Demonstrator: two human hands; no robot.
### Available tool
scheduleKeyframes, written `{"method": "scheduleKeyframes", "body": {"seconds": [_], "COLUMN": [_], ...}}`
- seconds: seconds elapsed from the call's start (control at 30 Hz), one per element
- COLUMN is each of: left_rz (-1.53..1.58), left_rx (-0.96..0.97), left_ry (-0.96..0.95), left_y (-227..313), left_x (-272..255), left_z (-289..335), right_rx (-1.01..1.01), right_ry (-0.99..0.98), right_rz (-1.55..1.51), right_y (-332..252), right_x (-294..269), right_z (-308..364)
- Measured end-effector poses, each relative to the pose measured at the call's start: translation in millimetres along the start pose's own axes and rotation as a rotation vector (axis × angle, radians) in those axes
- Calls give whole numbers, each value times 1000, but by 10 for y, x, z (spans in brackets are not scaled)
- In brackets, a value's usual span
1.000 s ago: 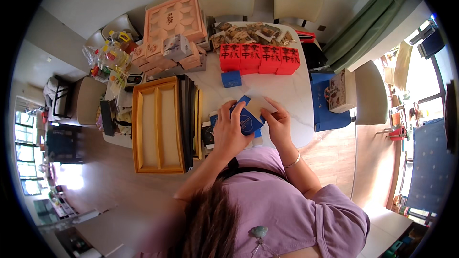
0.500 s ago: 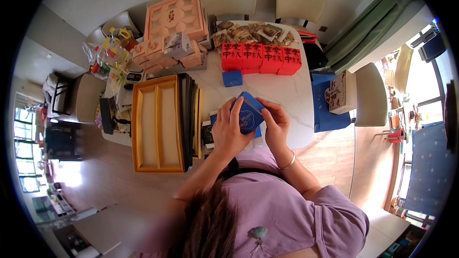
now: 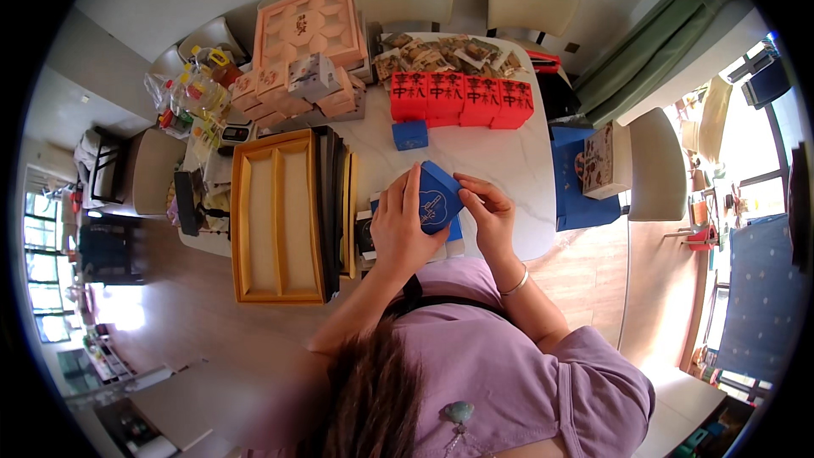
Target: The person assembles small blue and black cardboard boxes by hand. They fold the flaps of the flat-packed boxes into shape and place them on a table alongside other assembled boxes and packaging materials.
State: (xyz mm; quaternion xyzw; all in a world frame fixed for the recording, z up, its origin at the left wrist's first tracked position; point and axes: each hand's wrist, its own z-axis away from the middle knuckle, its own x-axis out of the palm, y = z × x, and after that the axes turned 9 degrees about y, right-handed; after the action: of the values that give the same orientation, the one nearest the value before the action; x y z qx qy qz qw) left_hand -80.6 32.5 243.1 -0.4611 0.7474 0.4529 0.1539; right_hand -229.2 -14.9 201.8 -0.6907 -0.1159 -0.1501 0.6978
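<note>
A small blue cardboard box with a pale line drawing on its face is held up over the table's near edge. My left hand wraps round its left side, with the fingers along the top and the thumb below. At its right edge, the thumb and fingertips of my right hand pinch the cardboard. Partly hidden beneath my hands lie more blue and dark flat pieces. A finished-looking small blue box stands on the table just beyond.
Red boxes stand in a row at the back, before many small packets. Left are gold-edged trays, pink boxes and bottles. A chair with a blue bag is at right.
The blue box has turned slightly in my hands, showing more of its right side. My right fingertips have drawn closer together at its edge. The left hand keeps its hold.
</note>
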Motion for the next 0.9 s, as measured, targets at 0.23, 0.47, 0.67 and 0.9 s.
{"method": "scheduleKeyframes", "body": {"seconds": [0.23,0.47,0.67,0.9], "left_rz": [-85,-63,26,120], "left_rx": [63,41,-83,-147], "left_ry": [-34,-35,-78,-78], "left_y": [7,-3,-14,-55], "left_x": [-11,-20,-8,21], "left_z": [11,-1,-9,14], "right_rx": [57,-9,-130,-114], "right_ry": [4,-64,-227,-209], "right_rz": [30,24,105,62], "right_y": [67,11,-34,27], "right_x": [-66,-21,15,17], "right_z": [-67,-33,80,193]}}
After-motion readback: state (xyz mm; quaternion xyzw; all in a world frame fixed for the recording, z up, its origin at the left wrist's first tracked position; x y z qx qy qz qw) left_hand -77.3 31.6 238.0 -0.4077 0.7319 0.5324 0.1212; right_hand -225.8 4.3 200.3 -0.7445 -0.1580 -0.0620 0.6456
